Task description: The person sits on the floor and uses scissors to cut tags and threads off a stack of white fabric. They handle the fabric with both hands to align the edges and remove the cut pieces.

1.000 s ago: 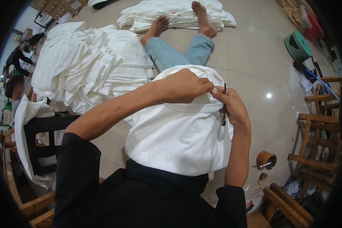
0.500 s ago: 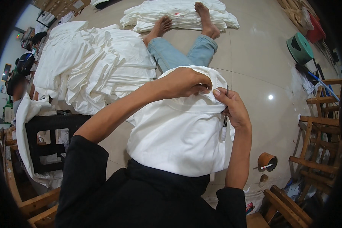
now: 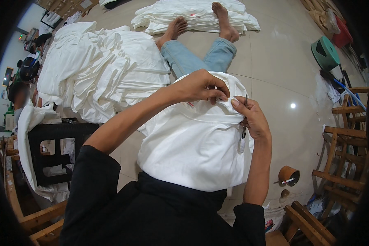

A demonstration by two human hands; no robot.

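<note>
Across my lap lies a white garment point(image 3: 184, 151), probably a shirt, with a seamed band along its upper part. My left hand point(image 3: 201, 87) pinches the cloth at that band from above, fingertips close together. Just beside it, the thumb and fingers of my right hand point(image 3: 254, 117) grip the garment's edge. A slim dark pen-like tool point(image 3: 242, 143) with a whitish lower part is also held in the right hand, sticking out above and below the fingers. A small red mark point(image 3: 190, 105) shows on the cloth under my left hand.
A large heap of white garments point(image 3: 102, 78) lies on the left, and a flatter stack point(image 3: 151, 19) beyond my feet. A black plastic frame point(image 3: 49, 133) stands at left. Wooden racks point(image 3: 344, 131), a green roll point(image 3: 322, 55) and a brown cup-like roll point(image 3: 283, 174) are on the right.
My left fingertips have shifted slightly and now meet the cloth close to my right thumb. The red mark under the left hand has come into sight. The right hand keeps its grip.
</note>
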